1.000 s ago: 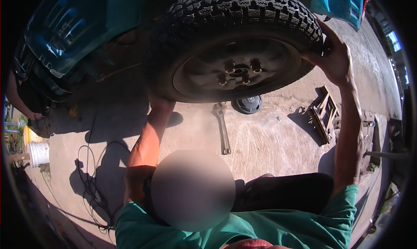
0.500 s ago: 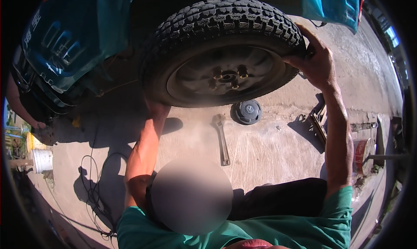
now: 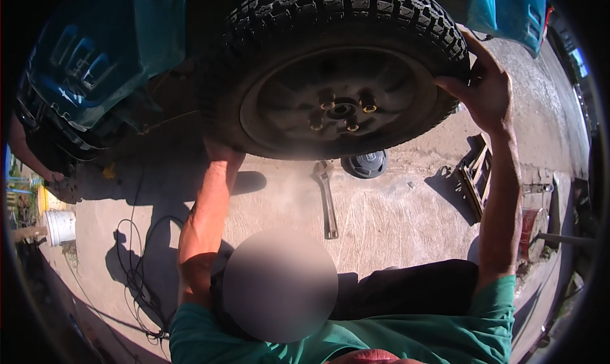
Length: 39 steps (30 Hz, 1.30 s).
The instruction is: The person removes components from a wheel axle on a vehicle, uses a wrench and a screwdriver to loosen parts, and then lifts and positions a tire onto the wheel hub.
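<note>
A car wheel (image 3: 279,122) with a chunky black tyre and dusty dark steel rim fills the upper middle of the view, under a teal vehicle body. Several brass-coloured nuts (image 3: 368,103) sit around its hub. My right hand (image 3: 488,97) grips the tyre's right side, thumb on the sidewall and fingers over the tread. At the lower left of the tyre, my left hand (image 3: 222,153) holds on from below; its fingers are hidden behind the rubber. A round dark hub cap (image 3: 370,165), partly covered by the tyre, and a metal wrench (image 3: 327,202) lie on the concrete below.
Teal body panels (image 3: 95,65) flank the wheel. Black cable (image 3: 136,281) coils at lower left, near a white bucket (image 3: 60,227). At the far left, another person's arm (image 3: 28,151) shows. A wooden frame (image 3: 476,173) and a red container (image 3: 530,227) stand at right.
The wheel looks larger and has shifted slightly right, covering more of the hub cap. Both my hands have stayed on the tyre, the right one moving along with it.
</note>
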{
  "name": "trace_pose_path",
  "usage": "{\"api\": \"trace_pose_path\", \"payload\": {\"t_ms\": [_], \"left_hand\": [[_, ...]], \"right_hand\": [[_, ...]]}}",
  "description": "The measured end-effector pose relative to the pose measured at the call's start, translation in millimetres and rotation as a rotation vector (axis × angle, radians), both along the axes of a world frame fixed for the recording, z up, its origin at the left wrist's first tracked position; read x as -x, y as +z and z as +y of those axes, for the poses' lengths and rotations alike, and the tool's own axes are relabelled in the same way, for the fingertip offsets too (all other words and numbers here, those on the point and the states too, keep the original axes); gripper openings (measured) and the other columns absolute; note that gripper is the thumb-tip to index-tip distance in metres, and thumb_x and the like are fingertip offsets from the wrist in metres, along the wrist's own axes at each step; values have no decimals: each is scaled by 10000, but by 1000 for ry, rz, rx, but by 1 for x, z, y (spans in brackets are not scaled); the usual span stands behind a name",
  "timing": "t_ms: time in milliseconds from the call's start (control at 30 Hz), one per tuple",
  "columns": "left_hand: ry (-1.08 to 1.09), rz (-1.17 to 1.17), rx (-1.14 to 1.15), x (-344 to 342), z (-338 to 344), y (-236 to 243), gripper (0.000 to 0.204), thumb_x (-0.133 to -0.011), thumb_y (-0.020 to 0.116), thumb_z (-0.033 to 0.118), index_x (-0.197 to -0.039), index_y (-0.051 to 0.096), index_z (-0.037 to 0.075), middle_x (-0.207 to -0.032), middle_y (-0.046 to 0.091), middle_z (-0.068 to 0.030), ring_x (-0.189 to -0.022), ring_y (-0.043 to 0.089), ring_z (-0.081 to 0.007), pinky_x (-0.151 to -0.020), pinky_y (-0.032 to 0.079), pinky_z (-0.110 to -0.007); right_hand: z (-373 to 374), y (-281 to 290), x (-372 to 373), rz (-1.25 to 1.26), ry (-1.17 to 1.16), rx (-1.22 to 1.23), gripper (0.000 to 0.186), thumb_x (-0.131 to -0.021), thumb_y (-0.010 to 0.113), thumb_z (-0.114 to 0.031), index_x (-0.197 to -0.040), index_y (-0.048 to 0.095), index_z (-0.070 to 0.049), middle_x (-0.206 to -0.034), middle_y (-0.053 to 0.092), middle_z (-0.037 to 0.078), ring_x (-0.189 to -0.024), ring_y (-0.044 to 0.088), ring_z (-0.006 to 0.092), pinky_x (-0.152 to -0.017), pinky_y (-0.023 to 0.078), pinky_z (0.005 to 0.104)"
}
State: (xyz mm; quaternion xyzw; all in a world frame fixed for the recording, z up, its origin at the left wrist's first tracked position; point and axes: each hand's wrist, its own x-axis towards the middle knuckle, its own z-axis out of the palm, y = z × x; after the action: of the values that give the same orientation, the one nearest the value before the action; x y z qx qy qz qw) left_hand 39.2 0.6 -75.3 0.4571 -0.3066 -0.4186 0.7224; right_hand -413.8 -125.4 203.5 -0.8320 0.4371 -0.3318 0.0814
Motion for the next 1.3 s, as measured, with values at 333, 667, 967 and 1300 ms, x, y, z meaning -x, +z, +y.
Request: {"api": "trace_pose_path", "payload": {"t_ms": [333,667,967,1300], "left_hand": [[-5,441,164,27,6,35,612,-1064,429,504,-1501,477,78,-1538,506,-125,-1422,462,-300,-1209,366,-470],[103,-149,133,39,-4,56,451,-1003,585,261,-1407,561,60,-1439,573,-124,-1338,524,-272,-1138,415,-406],[-156,684,255,42,-18,28,668,-1065,405,560,-1538,428,89,-1582,449,-114,-1458,412,-297,-1231,327,-471],[-23,139,245,31,-13,4,676,-1064,411,555,-1533,432,69,-1565,475,-112,-1440,441,-290,-1226,342,-444]], "right_hand": [[33,13,-1,54,-96,63,891,-678,959,-171,-1482,577,-138,-770,551,-47,-716,549,54,-668,476,222],[47,47,1,70,5,253,896,-685,940,-115,-1497,563,-150,-804,602,-54,-704,516,36,-641,426,182],[40,37,-6,115,-41,238,865,-664,963,-205,-1455,615,-239,-827,659,-33,-681,577,37,-636,524,203],[34,30,-6,60,-97,167,846,-641,951,-206,-1429,643,-229,-1083,737,-25,-638,475,47,-609,467,206]]}}
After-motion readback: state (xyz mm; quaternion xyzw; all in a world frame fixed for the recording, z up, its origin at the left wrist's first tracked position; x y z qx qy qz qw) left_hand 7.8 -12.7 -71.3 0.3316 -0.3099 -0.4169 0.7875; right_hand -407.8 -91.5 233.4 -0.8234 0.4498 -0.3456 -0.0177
